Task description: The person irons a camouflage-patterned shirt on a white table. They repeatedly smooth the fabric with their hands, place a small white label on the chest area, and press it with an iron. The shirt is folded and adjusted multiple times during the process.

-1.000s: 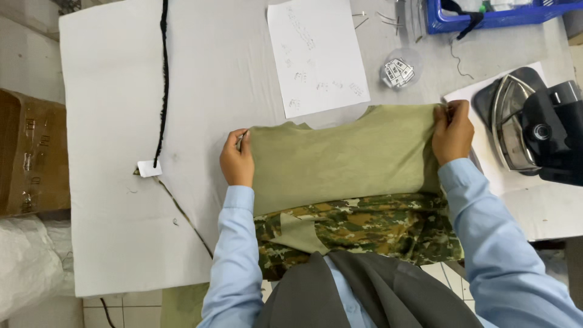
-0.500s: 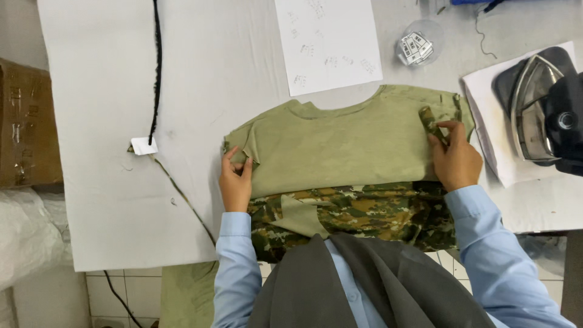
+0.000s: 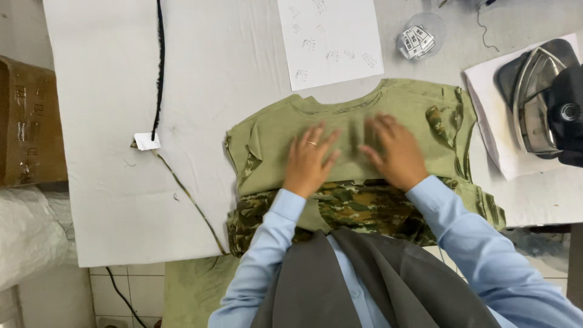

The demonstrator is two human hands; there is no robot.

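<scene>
An olive-green shirt (image 3: 273, 130) with camouflage panels lies folded on the white padded table (image 3: 109, 200), its neckline facing away from me. My left hand (image 3: 308, 159), with a ring on one finger, rests flat on the shirt's middle, fingers spread. Beside it, my right hand (image 3: 393, 152) also presses flat on the cloth, slightly blurred. Both sleeves are folded inward at the sides. The camouflage lower part (image 3: 364, 206) hangs toward the table's near edge under my wrists. Neither hand holds anything.
A clothes iron (image 3: 543, 100) sits on a white cloth at the right. A white paper sheet (image 3: 331, 39) and a clear cup of small tags (image 3: 419, 37) lie beyond the shirt. A black cord (image 3: 159, 67) ends in a white tag. A cardboard box (image 3: 27, 121) stands left.
My hands have let go of the shirt's folded side edges and moved inward to its middle, now lying flat on the cloth. The view has shifted closer.
</scene>
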